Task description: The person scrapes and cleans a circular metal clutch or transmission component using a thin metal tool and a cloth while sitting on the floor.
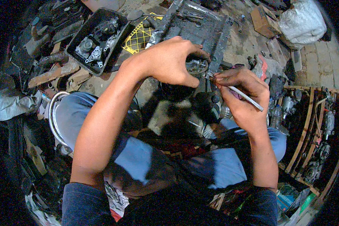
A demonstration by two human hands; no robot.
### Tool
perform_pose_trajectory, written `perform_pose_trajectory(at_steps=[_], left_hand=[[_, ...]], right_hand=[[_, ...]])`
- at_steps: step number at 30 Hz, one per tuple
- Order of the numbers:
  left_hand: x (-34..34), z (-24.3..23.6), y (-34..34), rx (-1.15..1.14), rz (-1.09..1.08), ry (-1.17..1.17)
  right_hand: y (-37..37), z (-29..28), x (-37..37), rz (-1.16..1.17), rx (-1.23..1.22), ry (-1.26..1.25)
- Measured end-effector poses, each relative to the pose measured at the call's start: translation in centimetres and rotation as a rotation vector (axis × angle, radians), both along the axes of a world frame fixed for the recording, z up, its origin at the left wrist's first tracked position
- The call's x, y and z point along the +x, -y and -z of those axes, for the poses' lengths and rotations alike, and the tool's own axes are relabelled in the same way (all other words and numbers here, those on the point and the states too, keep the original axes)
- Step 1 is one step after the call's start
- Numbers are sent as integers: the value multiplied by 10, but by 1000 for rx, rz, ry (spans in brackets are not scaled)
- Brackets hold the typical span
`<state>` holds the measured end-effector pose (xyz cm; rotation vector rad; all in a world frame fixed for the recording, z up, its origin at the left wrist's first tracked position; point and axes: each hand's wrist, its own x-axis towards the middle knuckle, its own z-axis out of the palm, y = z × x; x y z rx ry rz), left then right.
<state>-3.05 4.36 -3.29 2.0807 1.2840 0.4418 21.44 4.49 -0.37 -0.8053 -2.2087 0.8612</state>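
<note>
My left hand (173, 62) curves over a round dark metal part (198, 67), its thumb at the near side and its fingers at the far side. A greyish recessed face shows between them, while much of the part is hidden under the hand. In a pen-like grip, my right hand (246, 92) holds a slim pale-handled tool (246, 98). Its small flat metal tip points left, close to the part's right edge; whether it touches cannot be told. The fingertips of both hands are darkened with grime.
Ahead lies a dark metal tray (199, 28) with tools on it. A black bin (109, 66) of metal parts and a yellow crate (141, 35) stand to its left. At right are a cardboard box (263, 22), a white sack (303, 24) and a wooden rack (309, 128).
</note>
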Motion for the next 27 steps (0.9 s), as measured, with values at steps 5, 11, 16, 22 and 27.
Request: perform_pose_trajectory(at_steps=[5, 11, 16, 22, 27], left_hand=[[2, -6, 0, -38, -1, -21], [3, -5, 4, 35, 22, -79], [3, -14, 2, -47, 9, -91], [5, -8, 4, 25, 25, -59], [5, -9, 3, 3, 28, -72]], right_hand=[[0, 1, -1, -26, 25, -3], [2, 3, 1, -120, 23, 46], [3, 6, 5, -212, -117, 58], [-1, -3, 3, -41, -3, 32], [0, 0, 1, -89, -8, 27]])
